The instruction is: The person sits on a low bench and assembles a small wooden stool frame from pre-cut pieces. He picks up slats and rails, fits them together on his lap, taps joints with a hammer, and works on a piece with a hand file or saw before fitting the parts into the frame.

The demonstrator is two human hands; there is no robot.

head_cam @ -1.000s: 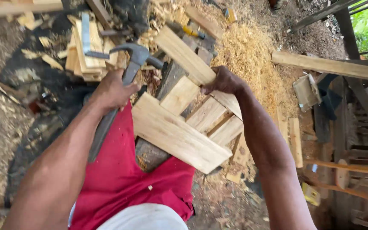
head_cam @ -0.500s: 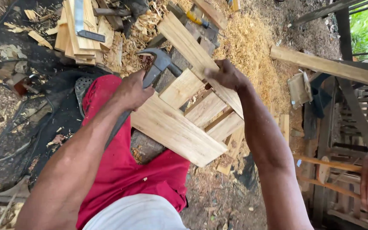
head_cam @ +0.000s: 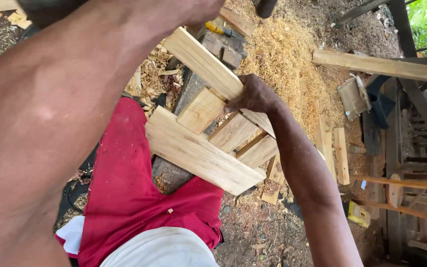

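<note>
Two arms frame the view. At the left, the left arm (head_cam: 75, 113) is raised close to the lens and fills that side; its hand (head_cam: 201, 7) is cut by the top edge, so whether the fingers are closed on anything cannot be told. Below it, red shorts (head_cam: 124, 193) cover the lap. In the middle, a slatted wooden panel (head_cam: 198, 153) is propped against a dark block beside the thigh: one wide board below, one long board above, three short slats between them. Further right, the right hand (head_cam: 255, 94) is clamped on the long upper board (head_cam: 203, 62), fingers curled together over its edge beside the first slat. Beyond it, a heap of sawdust (head_cam: 282, 54) is spread, and at the far right loose planks (head_cam: 381, 64) and a wooden frame are seen.

A blow brought down from the raised arm could land on the gripping fingers, since they lie just beside the slat joint; the panel, held at one spot only, could also be jolted sideways off the block.

Half a second ago the left hand was seen low at the panel with a claw hammer; now it is lifted out of view, and the hammer is no longer shown.
</note>
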